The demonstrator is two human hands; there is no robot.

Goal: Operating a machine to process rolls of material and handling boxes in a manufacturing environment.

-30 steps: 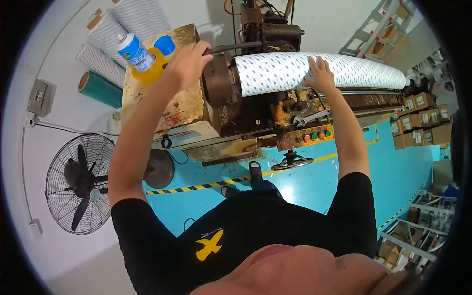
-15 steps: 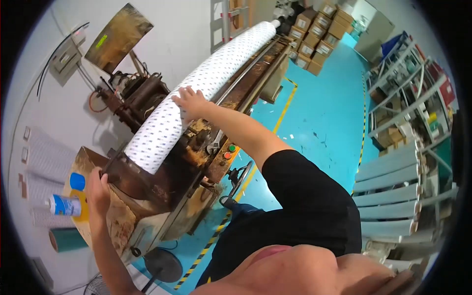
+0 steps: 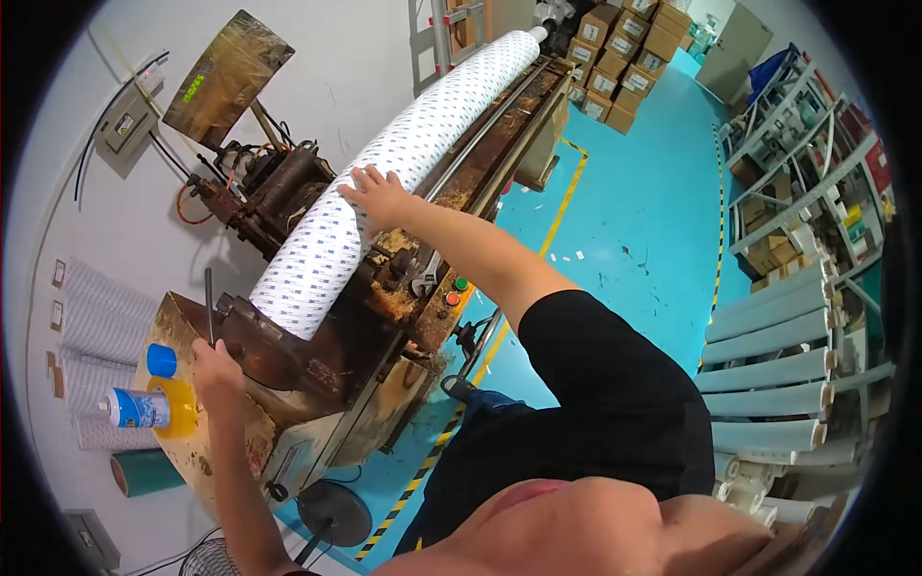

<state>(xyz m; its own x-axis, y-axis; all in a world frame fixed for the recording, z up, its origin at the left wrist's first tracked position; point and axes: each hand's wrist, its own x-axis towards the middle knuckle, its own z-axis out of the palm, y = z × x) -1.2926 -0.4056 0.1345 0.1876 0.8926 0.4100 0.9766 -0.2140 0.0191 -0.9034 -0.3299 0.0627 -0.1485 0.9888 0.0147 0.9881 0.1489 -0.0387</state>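
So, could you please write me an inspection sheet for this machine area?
Surface: rusty machine bed, worn and grimy.
Job's things: long white dotted roll lies along the machine.
Clutter: spray can, yellow bottle and blue cap on the machine's end.
Fingers: right hand flat on the roll; left hand grips a thin dark lever.
Cables: dark wires run to a wall box.
Surroundings: teal floor, stacked cardboard boxes, racked pale rolls.

Right hand (image 3: 381, 197) stretched forward, fingers spread flat; left hand (image 3: 217, 365) curled in grip.
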